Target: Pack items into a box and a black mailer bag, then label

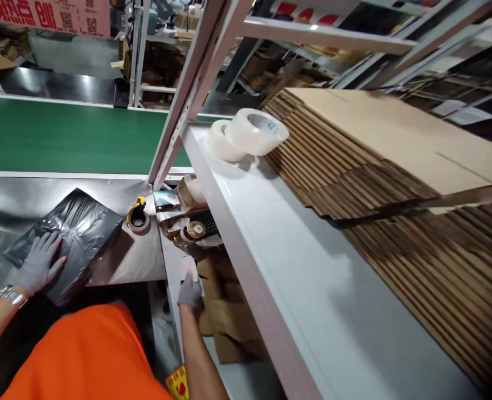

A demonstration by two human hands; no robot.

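Observation:
My left hand (41, 261), in a grey glove, lies flat with spread fingers on a black plastic mailer bag (73, 236) on the steel worktable (137, 261). My right hand (190, 289), also gloved, pinches a small white slip or label (189, 269) low beside the white shelf edge, above brown cardboard pieces (225, 311). A yellow-handled tape dispenser (137, 218) rests just right of the bag.
A white shelf (296, 261) carries two clear tape rolls (250, 133) and a tall stack of flattened cardboard boxes (396, 166). A green conveyor belt (63, 136) runs behind the worktable. Another tape roll (194, 229), a keyboard (206, 221) and small items clutter the space under the shelf.

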